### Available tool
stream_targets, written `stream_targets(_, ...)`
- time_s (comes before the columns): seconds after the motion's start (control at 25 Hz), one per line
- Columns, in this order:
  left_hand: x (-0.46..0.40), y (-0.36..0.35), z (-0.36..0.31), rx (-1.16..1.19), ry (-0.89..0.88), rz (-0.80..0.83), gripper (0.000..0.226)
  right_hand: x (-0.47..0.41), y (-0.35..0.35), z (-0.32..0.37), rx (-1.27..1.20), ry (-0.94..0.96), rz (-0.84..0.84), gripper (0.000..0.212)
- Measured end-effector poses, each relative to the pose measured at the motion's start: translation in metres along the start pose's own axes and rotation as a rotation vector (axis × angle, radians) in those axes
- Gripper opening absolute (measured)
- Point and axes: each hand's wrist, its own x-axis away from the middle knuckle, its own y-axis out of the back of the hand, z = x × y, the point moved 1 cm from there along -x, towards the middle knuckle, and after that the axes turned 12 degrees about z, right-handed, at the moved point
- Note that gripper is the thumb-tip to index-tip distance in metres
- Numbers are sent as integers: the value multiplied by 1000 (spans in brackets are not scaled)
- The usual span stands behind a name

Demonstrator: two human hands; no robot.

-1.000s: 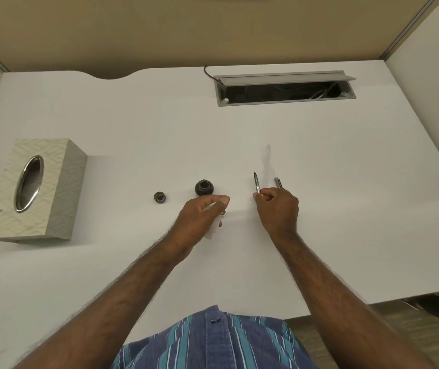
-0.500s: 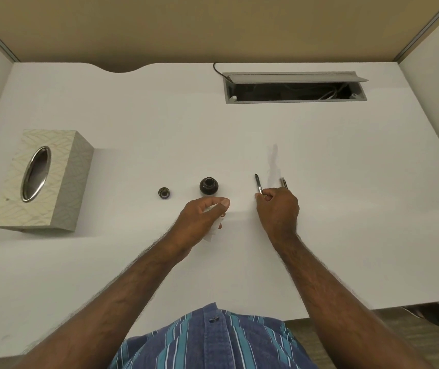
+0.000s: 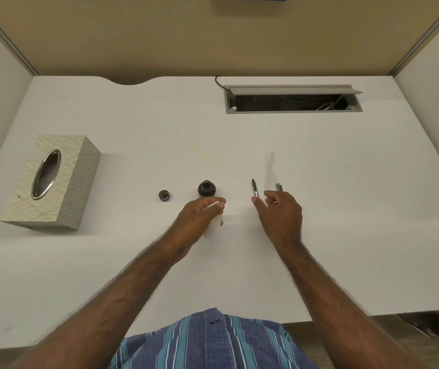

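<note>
The light, stiff, slippery pen (image 3: 254, 188) lies mid-table just beyond the right hand (image 3: 279, 217), fingers parted (pinch the barrel, I'd judge, not the fragile nib), while the left hand (image 3: 199, 221) clamps a soft tissue (image 3: 213, 227).

White desk (image 3: 346, 209). Far left: patterned tissue box (image 3: 53, 182). Centre row, left to right, each apart: small dark cap (image 3: 164, 195), open ink bottle (image 3: 207, 188), pen section (image 3: 254, 189), second pen piece (image 3: 279, 187). Rear: open grey cable hatch (image 3: 292, 101), set into the top.

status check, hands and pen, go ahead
Left hand grips white tissue. Right hand open, at near end of pen lying on desk. Open ink bottle just beyond left hand.
</note>
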Motion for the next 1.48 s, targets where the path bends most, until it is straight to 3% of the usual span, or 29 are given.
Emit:
stream_targets(0.16,1,-9,3,68,-44,20,33,26,12,7,-152,126,86,26)
stream_targets(0.36,4,-25,11,9,-139,-5,46,54,24,19,-259,214,366,27)
stream_targets(0.6,15,-49,18,43,-237,-23,41,64,31,13,-324,215,525,42)
stream_targets(0.8,39,-57,22,96,-279,-35,27,67,25,11,-319,238,564,19)
stream_targets(1.04,73,-34,29,-19,-254,-335,14,83,10,40,-309,268,638,14)
stream_targets(1.24,115,5,51,-79,-195,-608,27,109,-25,68,-214,372,737,15)
stream_targets(1.48,200,67,95,-10,-199,-739,17,174,-98,115,-124,456,915,20)
